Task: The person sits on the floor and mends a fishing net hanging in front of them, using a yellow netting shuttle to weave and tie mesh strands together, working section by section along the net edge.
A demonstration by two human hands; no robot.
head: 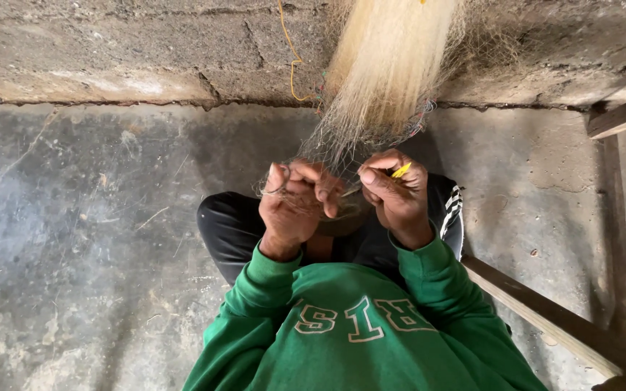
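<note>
— Two hands, both busy on the same fishing net (382,80). How would you judge the grip?

— The left hand (293,206) is curled tight, fingers pinching a few strands of fine mesh at the net's lower edge. The right hand (398,197) is closed round a small yellow netting needle (401,171), whose tip pokes out at about one o'clock from the knuckles.

— And the net itself?

— It hangs in a pale bundle from twelve o'clock, down along the concrete wall (110,51), fanning out just above the hands. A yellow cord (293,61) dangles at its eleven o'clock side.

— What makes this step go well, do you think?

— I'd say keeping the pinched mesh taut with the left hand, so the needle finds a single opening rather than snagging several. The hands are almost touching, which probably helps control.

— Anything in the way?

— A wooden plank (545,318) slants at four o'clock, well apart on the concrete floor (81,239). The green sleeves (436,282) stay clear of the mesh.
</note>
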